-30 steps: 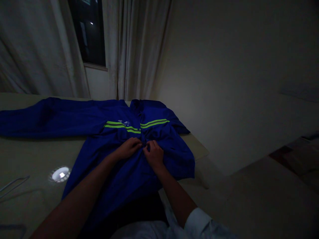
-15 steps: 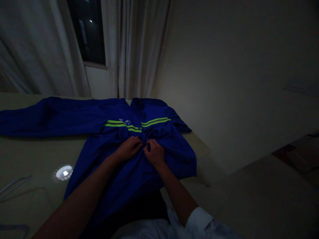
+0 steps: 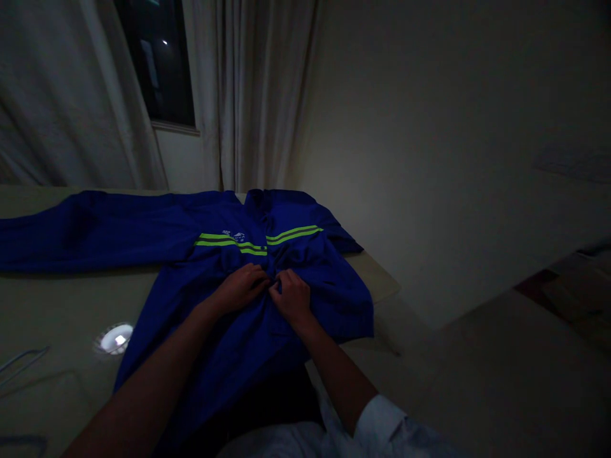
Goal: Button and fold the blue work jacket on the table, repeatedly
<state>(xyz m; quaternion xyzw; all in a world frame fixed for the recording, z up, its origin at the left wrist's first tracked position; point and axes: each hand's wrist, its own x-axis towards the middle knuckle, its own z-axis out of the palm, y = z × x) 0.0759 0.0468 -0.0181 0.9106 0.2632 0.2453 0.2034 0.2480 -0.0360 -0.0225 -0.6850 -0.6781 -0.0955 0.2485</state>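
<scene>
A blue work jacket (image 3: pixel 191 286) with bright green chest stripes and a small white logo lies front side up, its collar toward the wall. One sleeve stretches out to the left. At the middle front, just below the stripes, my left hand (image 3: pixel 244 286) pinches the edge of the front opening. Close beside it, my right hand (image 3: pixel 291 296) grips the other side of the same opening with bent fingers. The fingertips of both hands nearly meet on the cloth. What lies between them, perhaps a fastener, is too dark and small to make out.
The jacket lies on a pale table (image 3: pixel 71 312) whose right corner shows beyond the hem. A metal wire loop (image 3: pixel 23 366) lies at the left, near a bright round light reflection. Curtains (image 3: pixel 258 95), a dark window (image 3: pixel 160 63) and a wall stand behind.
The whole view has shifted slightly, so the jacket and table appear a little farther left. Both hands stay at the front opening, with only small finger movements.
</scene>
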